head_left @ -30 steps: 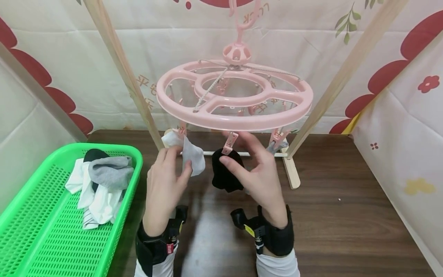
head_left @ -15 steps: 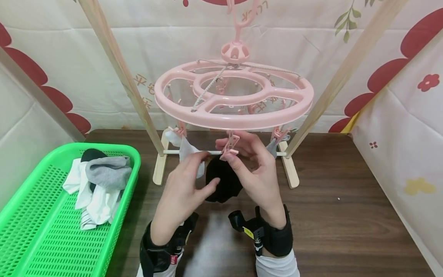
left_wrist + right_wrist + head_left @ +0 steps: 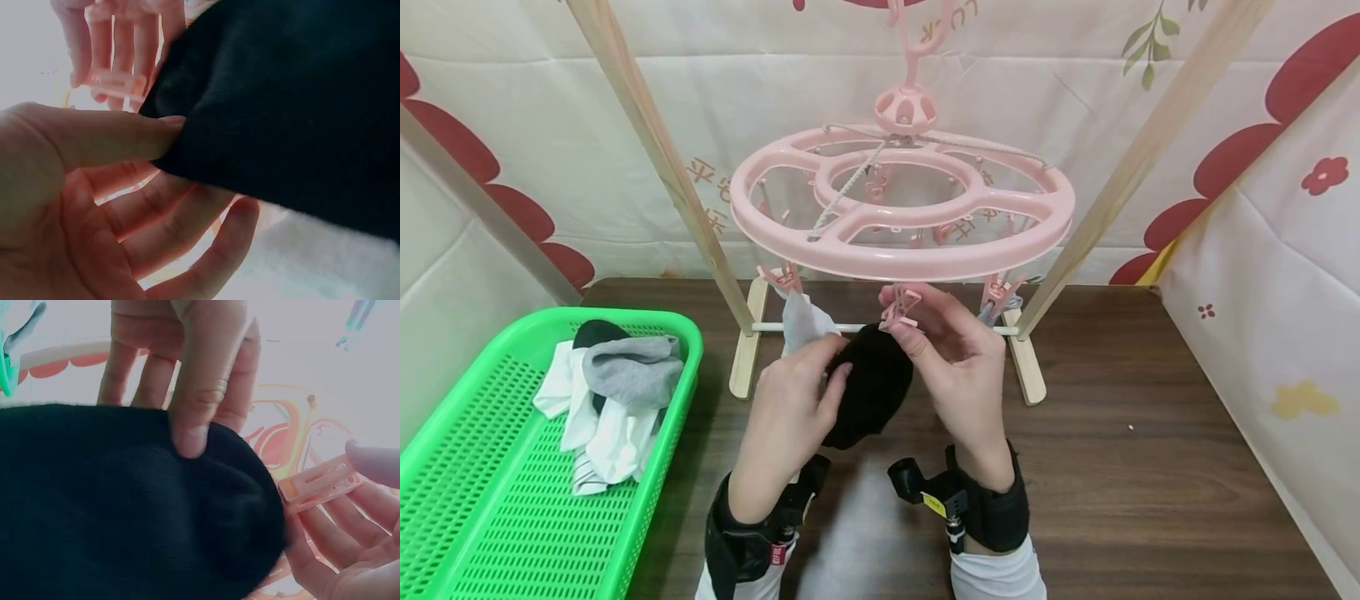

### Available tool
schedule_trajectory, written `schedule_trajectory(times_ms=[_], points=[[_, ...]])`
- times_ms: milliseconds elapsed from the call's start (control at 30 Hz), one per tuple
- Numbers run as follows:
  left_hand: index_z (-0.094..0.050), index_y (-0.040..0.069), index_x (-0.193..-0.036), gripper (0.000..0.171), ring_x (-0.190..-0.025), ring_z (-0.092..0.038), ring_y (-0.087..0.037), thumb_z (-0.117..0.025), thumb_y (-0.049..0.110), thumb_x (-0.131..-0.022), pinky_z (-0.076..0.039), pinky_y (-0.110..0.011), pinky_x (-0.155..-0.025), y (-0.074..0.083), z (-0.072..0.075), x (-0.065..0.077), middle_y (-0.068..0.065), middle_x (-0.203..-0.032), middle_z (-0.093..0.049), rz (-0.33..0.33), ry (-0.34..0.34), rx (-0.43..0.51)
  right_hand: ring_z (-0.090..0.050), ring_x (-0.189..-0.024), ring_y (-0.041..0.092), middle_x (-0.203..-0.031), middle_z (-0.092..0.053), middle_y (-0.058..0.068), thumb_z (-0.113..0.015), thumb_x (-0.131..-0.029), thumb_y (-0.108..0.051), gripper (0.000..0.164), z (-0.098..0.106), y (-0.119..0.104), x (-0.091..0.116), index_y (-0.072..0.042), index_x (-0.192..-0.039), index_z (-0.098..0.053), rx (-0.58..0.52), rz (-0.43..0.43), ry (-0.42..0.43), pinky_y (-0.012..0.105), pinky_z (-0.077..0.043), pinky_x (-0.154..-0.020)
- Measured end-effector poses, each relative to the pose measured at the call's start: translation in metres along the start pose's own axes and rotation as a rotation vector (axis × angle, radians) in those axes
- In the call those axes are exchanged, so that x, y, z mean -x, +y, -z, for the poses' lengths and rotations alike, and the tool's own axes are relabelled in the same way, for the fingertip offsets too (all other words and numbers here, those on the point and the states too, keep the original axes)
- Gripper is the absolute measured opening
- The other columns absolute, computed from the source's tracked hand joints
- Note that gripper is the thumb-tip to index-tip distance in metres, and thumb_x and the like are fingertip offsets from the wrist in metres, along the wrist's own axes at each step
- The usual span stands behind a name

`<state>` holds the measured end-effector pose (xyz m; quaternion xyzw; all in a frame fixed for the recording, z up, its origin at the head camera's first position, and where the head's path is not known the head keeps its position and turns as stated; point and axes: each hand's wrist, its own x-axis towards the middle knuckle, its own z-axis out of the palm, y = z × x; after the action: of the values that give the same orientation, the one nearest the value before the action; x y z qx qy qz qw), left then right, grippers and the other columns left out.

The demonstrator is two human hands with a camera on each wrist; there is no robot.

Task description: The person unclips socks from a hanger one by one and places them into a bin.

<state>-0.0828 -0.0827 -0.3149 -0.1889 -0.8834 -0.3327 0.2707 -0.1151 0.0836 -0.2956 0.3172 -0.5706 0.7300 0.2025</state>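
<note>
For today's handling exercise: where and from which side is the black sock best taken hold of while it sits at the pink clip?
Pinch the black sock at its upper edge just below the pink clip, coming from the left, as the left hand does. The body hangs limp; only the edge is held steady, and the right hand occupies the clip's right.

On the backdrop cloth [image 3: 550, 142] at the top centre of the head view, reddish letters show mirrored beside the pink hook [image 3: 917, 37]; they seem to spell "LUCK", though part is cut off by the frame edge. Orange-brown Chinese characters stand on the same cloth left of centre, behind the wooden pole [image 3: 655, 158], mirrored and partly hidden; one looks like "平". Small red [image 3: 767, 557] and yellow [image 3: 931, 500] tags sit on the wrist mounts at the bottom centre, too small to read.
</note>
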Motion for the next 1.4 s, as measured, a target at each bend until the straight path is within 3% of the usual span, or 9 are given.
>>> schedule_trajectory(times_ms=[233,400,467,667,767,900,1000,1200,1400], points=[[-0.066,0.003,-0.097,0.013,-0.075,-0.066,-0.022,-0.068,-0.002,-0.085,-0.051,-0.041,-0.064,-0.011,0.012,0.001,-0.008,-0.088,-0.069,0.049,0.03,-0.027,-0.068,-0.09,0.031,-0.102,-0.066,0.03,-0.066,-0.082,0.014,0.03,0.003,0.0,0.0,0.011,-0.112,-0.065,-0.063,0.003,0.09,0.036,-0.054,-0.08],[-0.066,0.002,-0.095,0.011,-0.066,-0.066,-0.021,-0.067,-0.003,-0.085,-0.049,-0.038,-0.056,-0.02,0.032,0.005,-0.011,-0.083,-0.069,0.068,0.136,-0.054,-0.068,-0.093,0.032,-0.103,-0.066,0.029,-0.066,-0.08,0.017,0.032,0.005,-0.002,0.0,0.013,-0.112,-0.065,-0.049,0.002,0.097,0.038,-0.053,-0.08],[-0.066,0.0,-0.094,0.01,-0.063,-0.065,-0.021,-0.066,-0.004,-0.085,-0.047,-0.03,-0.055,-0.023,0.042,0.008,-0.012,-0.081,-0.069,0.094,0.204,-0.057,-0.067,-0.095,0.032,-0.105,-0.066,0.028,-0.067,-0.081,0.016,0.032,0.005,-0.003,0.001,0.013,-0.112,-0.064,-0.044,-0.003,0.092,0.039,-0.053,-0.08],[-0.065,-0.008,-0.101,0.013,-0.063,-0.065,-0.005,-0.062,-0.001,-0.09,-0.045,-0.008,-0.06,-0.026,0.07,0.02,-0.016,-0.085,-0.067,0.3,0.415,0.017,-0.066,-0.099,0.03,-0.108,-0.066,0.025,-0.069,-0.081,0.012,0.034,0.006,-0.003,0.002,0.012,-0.114,-0.064,-0.033,0.003,0.074,0.036,-0.053,-0.082],[-0.066,-0.008,-0.104,0.017,-0.064,-0.064,0.003,-0.062,0.003,-0.091,-0.049,-0.012,-0.061,-0.029,0.08,0.025,-0.012,-0.088,-0.067,0.418,0.55,0.069,-0.066,-0.098,0.03,-0.108,-0.065,0.026,-0.07,-0.08,0.013,0.036,0.007,-0.003,0.001,0.011,-0.115,-0.064,-0.031,0.015,0.053,0.033,-0.053,-0.08],[-0.07,-0.003,-0.101,0.015,-0.063,-0.067,-0.003,-0.063,0.003,-0.089,-0.051,-0.015,-0.06,-0.036,0.091,0.031,-0.006,-0.091,-0.069,0.559,0.766,0.107,-0.065,-0.098,0.028,-0.11,-0.064,0.026,-0.07,-0.079,0.015,0.038,0.009,-0.004,0.001,0.011,-0.117,-0.063,0.017,0.014,-0.003,0.031,-0.053,-0.079],[-0.071,0.002,-0.099,0.013,-0.059,-0.065,-0.001,-0.062,0.007,-0.09,-0.05,-0.015,-0.062,-0.044,0.099,0.034,-0.003,-0.09,-0.069,0.655,0.871,0.068,-0.063,-0.101,0.028,-0.113,-0.064,0.024,-0.07,-0.08,0.012,0.04,0.011,-0.006,0.001,0.012,-0.119,-0.061,0.077,0.021,-0.046,0.033,-0.051,-0.084],[-0.066,0.018,-0.1,0.013,-0.07,-0.063,0.003,-0.057,0.015,-0.091,-0.049,-0.017,-0.075,-0.054,0.104,0.037,0.008,-0.092,-0.061,0.811,0.878,-0.05,-0.062,-0.104,0.03,-0.112,-0.065,0.023,-0.073,-0.082,0.004,0.041,0.011,-0.009,0.001,0.013,-0.12,-0.059,0.117,0.047,-0.077,0.042,-0.045,-0.093],[-0.066,0.016,-0.106,0.019,-0.105,-0.054,-0.005,-0.056,0.016,-0.09,-0.043,-0.022,-0.093,-0.056,0.101,0.039,0.015,-0.101,-0.052,0.828,0.838,-0.122,-0.062,-0.106,0.029,-0.114,-0.066,0.019,-0.076,-0.082,-0.004,0.042,0.014,-0.013,0.003,0.012,-0.117,-0.061,0.163,0.078,-0.072,0.041,-0.043,-0.095]])
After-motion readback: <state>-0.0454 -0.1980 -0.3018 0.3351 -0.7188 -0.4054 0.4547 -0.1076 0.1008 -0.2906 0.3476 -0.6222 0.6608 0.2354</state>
